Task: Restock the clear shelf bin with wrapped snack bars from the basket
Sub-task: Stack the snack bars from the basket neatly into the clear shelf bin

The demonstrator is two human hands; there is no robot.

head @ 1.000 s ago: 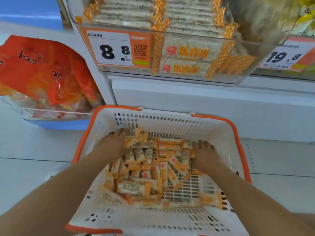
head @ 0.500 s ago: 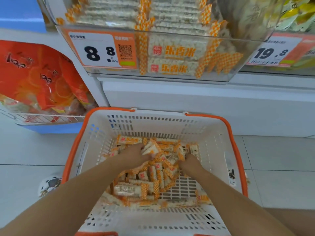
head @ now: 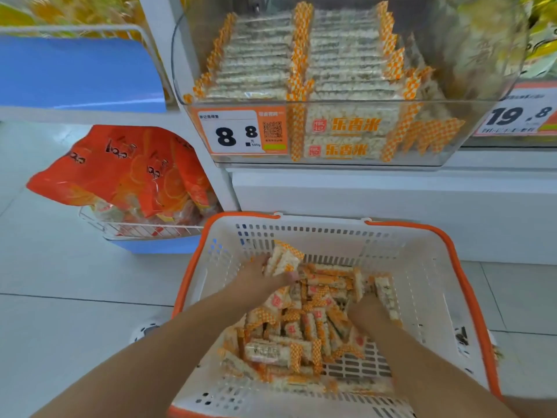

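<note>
Lower centre of the frame: white basket (head: 422, 267) with orange rim, floor-level, holding a loose heap of wrapped snack bars (head: 304, 330). Left hand (head: 262, 277) sits at the heap's upper left edge, fingers curled round a small bundle of bars (head: 283, 257) lifted clear of the rest. Right hand (head: 366, 310) is pushed down into the heap's right side; fingers buried among wrappers, so whether it grips anything I cannot tell. Clear shelf bin (head: 331, 158) fills the upper centre, directly above the basket, already showing tidy rows of bars. Handling judgement: bars look light, puffed-grain, probably brittle under a hard squeeze (film wrappers likely slick, and crimped checkered ends flimsy). Best taken across the long flat sides, several stacked together, not by the ends.
</note>
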